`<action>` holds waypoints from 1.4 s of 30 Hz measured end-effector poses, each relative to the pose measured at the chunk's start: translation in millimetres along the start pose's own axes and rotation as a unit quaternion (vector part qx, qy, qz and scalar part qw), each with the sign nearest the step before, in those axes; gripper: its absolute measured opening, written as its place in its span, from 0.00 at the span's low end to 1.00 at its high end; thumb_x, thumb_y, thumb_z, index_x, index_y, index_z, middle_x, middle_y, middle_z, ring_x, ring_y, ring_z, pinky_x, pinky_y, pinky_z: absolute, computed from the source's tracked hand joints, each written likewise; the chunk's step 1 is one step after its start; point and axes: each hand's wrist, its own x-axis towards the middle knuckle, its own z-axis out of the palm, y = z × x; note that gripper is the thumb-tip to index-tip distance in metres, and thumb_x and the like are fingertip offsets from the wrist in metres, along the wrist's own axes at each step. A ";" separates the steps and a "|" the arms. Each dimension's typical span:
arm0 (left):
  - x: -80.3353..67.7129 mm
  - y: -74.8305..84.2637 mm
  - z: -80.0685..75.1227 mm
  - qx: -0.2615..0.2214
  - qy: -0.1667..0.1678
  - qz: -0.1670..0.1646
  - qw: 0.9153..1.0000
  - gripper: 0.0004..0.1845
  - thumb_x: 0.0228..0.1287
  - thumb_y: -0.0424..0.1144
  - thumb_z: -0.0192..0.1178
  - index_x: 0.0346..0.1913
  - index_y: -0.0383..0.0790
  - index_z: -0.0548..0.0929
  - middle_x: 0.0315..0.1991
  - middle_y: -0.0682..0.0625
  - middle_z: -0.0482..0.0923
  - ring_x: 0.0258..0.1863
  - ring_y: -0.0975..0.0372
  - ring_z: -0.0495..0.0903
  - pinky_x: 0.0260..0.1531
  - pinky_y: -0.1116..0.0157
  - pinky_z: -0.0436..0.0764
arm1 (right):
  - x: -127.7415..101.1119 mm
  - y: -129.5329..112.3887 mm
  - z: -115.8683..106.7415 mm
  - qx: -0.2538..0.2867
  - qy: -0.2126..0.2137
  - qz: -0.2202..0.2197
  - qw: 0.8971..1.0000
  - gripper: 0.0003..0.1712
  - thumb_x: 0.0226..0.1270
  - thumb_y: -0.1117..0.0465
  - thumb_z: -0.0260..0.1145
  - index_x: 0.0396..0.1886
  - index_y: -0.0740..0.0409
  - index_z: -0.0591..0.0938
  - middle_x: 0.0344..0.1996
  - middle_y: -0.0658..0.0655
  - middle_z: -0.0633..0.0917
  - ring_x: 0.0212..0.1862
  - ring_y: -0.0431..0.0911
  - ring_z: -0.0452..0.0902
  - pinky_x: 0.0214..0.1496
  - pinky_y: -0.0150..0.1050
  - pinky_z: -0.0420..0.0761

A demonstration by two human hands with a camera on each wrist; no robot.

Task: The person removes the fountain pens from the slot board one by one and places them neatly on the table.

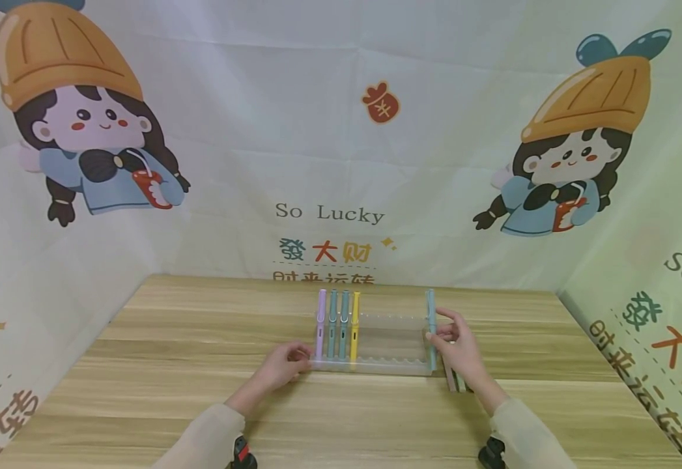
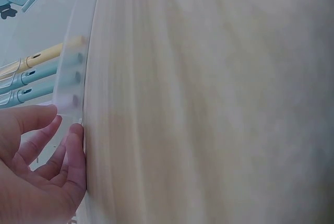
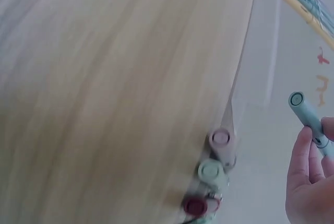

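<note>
A clear plastic pen tray lies on the wooden table. At its left end a purple pen, two teal pens and a yellow pen rest side by side. My left hand holds the tray's front left corner, thumb on one side of the wall and fingers on the other. My right hand pinches a light teal pen over the tray's right end. The right wrist view shows that pen gripped between thumb and fingers.
Three more pens lie on the table just right of the tray, under my right hand: pink, pale green and dark red. A printed cloth backdrop closes off the back and both sides of the table.
</note>
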 end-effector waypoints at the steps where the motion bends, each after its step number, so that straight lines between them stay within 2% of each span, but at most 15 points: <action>1: 0.1 -0.3 0.0 0.000 0.000 0.001 1.000 0.08 0.52 0.26 0.58 0.37 0.30 0.77 0.27 0.48 0.75 0.23 0.61 0.71 0.20 0.65 0.74 | -0.3 0.6 -2.5 0.002 -0.002 0.003 1.000 0.29 0.55 0.71 0.62 0.57 0.63 0.65 0.33 0.63 0.76 0.31 0.44 0.72 0.30 0.38 0.77; 5: -0.2 -0.3 -0.3 0.002 0.000 0.001 1.000 0.08 0.53 0.26 0.58 0.37 0.30 0.77 0.27 0.47 0.75 0.23 0.61 0.71 0.20 0.65 0.74 | -1.0 2.5 -12.2 0.007 -0.005 0.008 1.000 0.28 0.55 0.71 0.61 0.56 0.65 0.65 0.34 0.64 0.76 0.30 0.44 0.73 0.30 0.38 0.77; 14: -1.6 2.4 -1.1 0.000 -0.004 -0.003 1.000 0.08 0.54 0.28 0.58 0.38 0.30 0.77 0.29 0.47 0.75 0.23 0.61 0.71 0.21 0.64 0.74 | -2.4 12.1 -34.5 -0.020 -0.010 0.020 1.000 0.26 0.57 0.71 0.59 0.56 0.67 0.65 0.33 0.63 0.76 0.32 0.48 0.73 0.29 0.39 0.77; 17: -1.9 2.7 -1.0 0.001 -0.004 -0.006 1.000 0.08 0.54 0.28 0.58 0.39 0.31 0.77 0.29 0.47 0.75 0.24 0.61 0.72 0.21 0.64 0.74 | -2.7 22.6 -42.7 -0.020 -0.012 0.007 1.000 0.26 0.57 0.65 0.61 0.55 0.67 0.66 0.32 0.61 0.76 0.31 0.48 0.74 0.28 0.37 0.77; 21: -2.2 3.4 -0.8 0.000 -0.003 -0.009 1.000 0.09 0.54 0.29 0.58 0.39 0.31 0.77 0.29 0.47 0.75 0.24 0.61 0.72 0.21 0.64 0.74 | -0.8 39.9 -53.6 -0.018 -0.017 0.002 1.000 0.30 0.56 0.54 0.63 0.54 0.65 0.66 0.32 0.58 0.77 0.31 0.41 0.74 0.28 0.36 0.77; 23: -2.2 3.5 -0.7 0.001 -0.002 -0.010 1.000 0.08 0.54 0.29 0.58 0.39 0.31 0.77 0.28 0.47 0.75 0.23 0.61 0.71 0.21 0.64 0.74 | -1.0 42.9 -57.6 -0.019 -0.017 0.018 1.000 0.30 0.55 0.53 0.63 0.54 0.62 0.67 0.33 0.57 0.77 0.31 0.39 0.75 0.29 0.35 0.77; 32: -2.5 2.7 -0.6 0.005 -0.004 -0.005 1.000 0.08 0.54 0.28 0.58 0.38 0.31 0.76 0.28 0.47 0.75 0.23 0.61 0.71 0.21 0.64 0.74 | -10.6 29.2 -70.0 -0.044 -0.024 0.061 0.997 0.25 0.60 0.68 0.57 0.56 0.71 0.64 0.38 0.70 0.76 0.32 0.51 0.75 0.30 0.39 0.77; 42: -1.3 2.1 -1.5 0.003 -0.007 -0.008 1.000 0.08 0.55 0.28 0.57 0.39 0.31 0.77 0.29 0.47 0.75 0.24 0.60 0.72 0.21 0.65 0.74 | -12.1 37.6 -81.2 -0.062 -0.030 0.094 0.993 0.24 0.59 0.70 0.56 0.54 0.75 0.64 0.31 0.65 0.78 0.30 0.50 0.76 0.28 0.37 0.77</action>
